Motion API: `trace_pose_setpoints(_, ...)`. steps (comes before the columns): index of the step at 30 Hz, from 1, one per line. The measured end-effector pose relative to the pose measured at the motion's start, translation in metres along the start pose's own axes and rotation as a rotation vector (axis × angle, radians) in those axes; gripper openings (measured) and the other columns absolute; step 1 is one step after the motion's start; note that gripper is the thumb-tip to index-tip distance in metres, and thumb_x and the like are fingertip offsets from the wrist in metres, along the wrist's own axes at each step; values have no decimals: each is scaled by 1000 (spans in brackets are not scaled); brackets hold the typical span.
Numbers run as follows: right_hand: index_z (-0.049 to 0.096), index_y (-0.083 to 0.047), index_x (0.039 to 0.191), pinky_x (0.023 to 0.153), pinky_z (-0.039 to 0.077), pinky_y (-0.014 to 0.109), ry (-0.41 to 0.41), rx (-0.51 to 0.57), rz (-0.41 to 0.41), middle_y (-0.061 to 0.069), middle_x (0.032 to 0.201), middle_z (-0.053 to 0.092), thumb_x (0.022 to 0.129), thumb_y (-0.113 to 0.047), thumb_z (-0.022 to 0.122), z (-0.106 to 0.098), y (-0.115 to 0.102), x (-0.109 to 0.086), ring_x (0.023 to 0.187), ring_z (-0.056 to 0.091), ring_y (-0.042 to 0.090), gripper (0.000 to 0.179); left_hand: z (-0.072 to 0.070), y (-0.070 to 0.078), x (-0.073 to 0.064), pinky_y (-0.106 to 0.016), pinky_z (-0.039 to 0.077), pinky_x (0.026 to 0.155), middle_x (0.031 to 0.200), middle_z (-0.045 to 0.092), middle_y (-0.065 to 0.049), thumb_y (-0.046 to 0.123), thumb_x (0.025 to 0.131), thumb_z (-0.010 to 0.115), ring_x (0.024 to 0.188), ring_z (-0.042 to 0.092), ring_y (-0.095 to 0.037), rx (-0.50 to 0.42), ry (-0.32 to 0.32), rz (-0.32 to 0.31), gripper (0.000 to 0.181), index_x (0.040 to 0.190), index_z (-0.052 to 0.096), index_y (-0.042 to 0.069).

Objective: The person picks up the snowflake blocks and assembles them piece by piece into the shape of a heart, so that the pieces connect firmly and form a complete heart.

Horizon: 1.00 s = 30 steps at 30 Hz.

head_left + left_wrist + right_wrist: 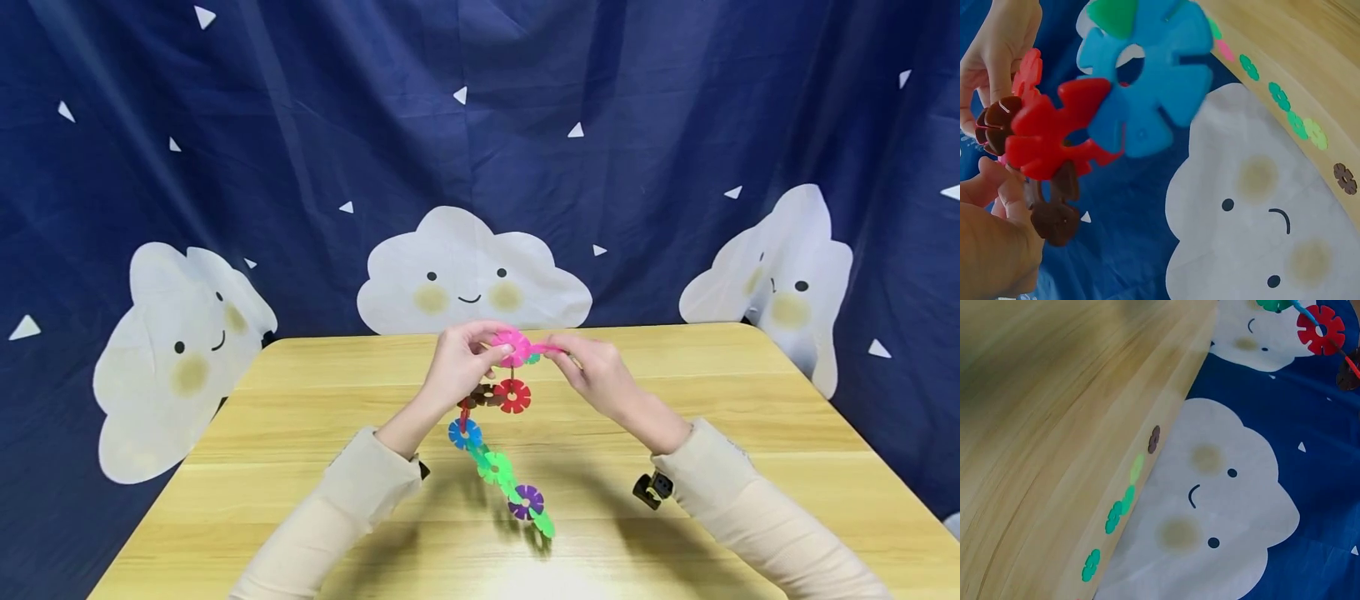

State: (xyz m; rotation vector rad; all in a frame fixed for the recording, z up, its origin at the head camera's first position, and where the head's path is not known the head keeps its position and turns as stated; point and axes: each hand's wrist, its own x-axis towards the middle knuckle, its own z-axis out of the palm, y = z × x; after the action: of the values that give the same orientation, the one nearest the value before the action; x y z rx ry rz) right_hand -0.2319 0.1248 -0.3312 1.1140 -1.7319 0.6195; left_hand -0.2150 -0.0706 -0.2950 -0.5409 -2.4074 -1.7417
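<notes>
A chain of slotted plastic snowflake discs hangs in the air above the wooden table. At its top, my left hand (461, 360) pinches a pink disc (513, 348) between thumb and fingers. From the right, my right hand (600, 371) pinches another pink disc (552, 347), seen edge-on and touching the first; whether their slots interlock I cannot tell. Below hang a red disc (513, 397), brown discs (489, 395), a blue disc (465, 434), a green disc (496, 468) and a purple disc (526, 502). The left wrist view shows the blue disc (1172, 94) close up.
Loose discs lie along a table edge in both wrist views, among them a teal disc (1090, 565) and a brown disc (1154, 439). A dark blue curtain (480, 150) with white clouds stands behind the wooden table (337, 367).
</notes>
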Motion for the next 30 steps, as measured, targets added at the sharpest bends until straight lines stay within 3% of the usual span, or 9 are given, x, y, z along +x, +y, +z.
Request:
trace_pose_setpoints(5, 60, 2, 82, 52, 51, 31, 49, -33, -65, 12, 72, 66, 96, -25, 45, 1, 0, -1, 60, 64, 21, 34, 5, 0, 1, -44, 53, 57, 79, 68, -14, 3, 81, 66, 52, 57, -16, -39, -18, 10, 18, 98, 68, 1)
trace_pose_setpoints(12, 59, 3, 79, 48, 50, 30, 99, -38, -144, 13, 71, 67, 96, -19, 46, -1, -1, 0, 57, 63, 21, 31, 10, 3, 2, -36, 54, 59, 78, 67, -16, -2, 80, 66, 55, 57, -18, -124, -45, -26, 18, 98, 68, -3)
trace_pose_setpoints(17, 60, 3, 78, 48, 50, 30, 114, -38, -188, 14, 71, 67, 95, -15, 47, 3, 0, 2, 58, 64, 22, 28, 10, 3, 1, -32, 53, 57, 76, 67, -16, -2, 80, 66, 55, 57, -19, -116, -32, -15, 17, 97, 68, -3)
trace_pose_setpoints(25, 60, 2, 78, 51, 51, 31, 101, -51, -164, 14, 71, 67, 96, -19, 45, 4, 1, -2, 60, 64, 23, 32, 9, 3, 2, -28, 53, 58, 78, 67, -15, 0, 81, 66, 55, 58, -14, -87, -65, -73, 20, 100, 67, -1)
trace_pose_setpoints(30, 63, 4, 82, 57, 52, 33, 64, -18, -54, 14, 74, 67, 95, -27, 45, -1, 2, -4, 64, 65, 24, 38, 8, 5, 5, -30, 54, 59, 77, 66, -14, 2, 81, 67, 56, 60, -16, -71, -97, -76, 21, 101, 67, 1)
